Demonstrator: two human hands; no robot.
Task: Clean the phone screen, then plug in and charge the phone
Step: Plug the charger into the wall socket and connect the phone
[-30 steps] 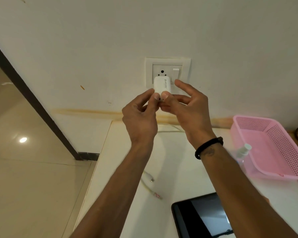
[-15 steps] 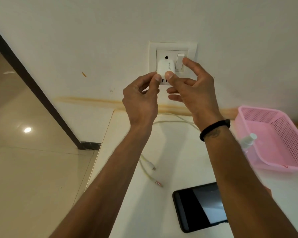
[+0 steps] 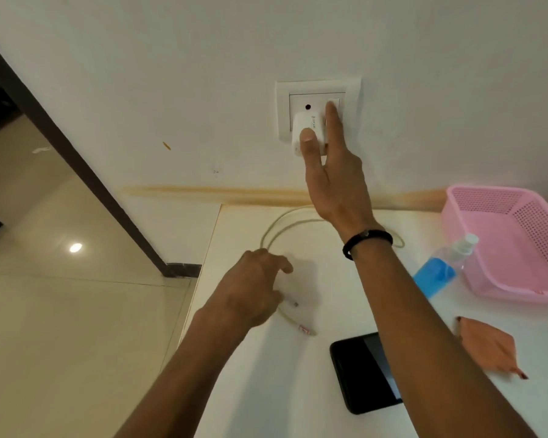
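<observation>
Sitting in the wall socket (image 3: 317,99) at upper centre, the charger (image 3: 307,131) has the right hand (image 3: 336,181) raised against it, fingers straight, thumb pressing its face. Lower down, the left hand (image 3: 253,295) hovers with loosely curled fingers over the cable (image 3: 285,229). Phone (image 3: 366,373) lies bottom centre. Right edge: a pink basket (image 3: 516,248), contents not visible, bottle (image 3: 440,270) beside it.
</observation>
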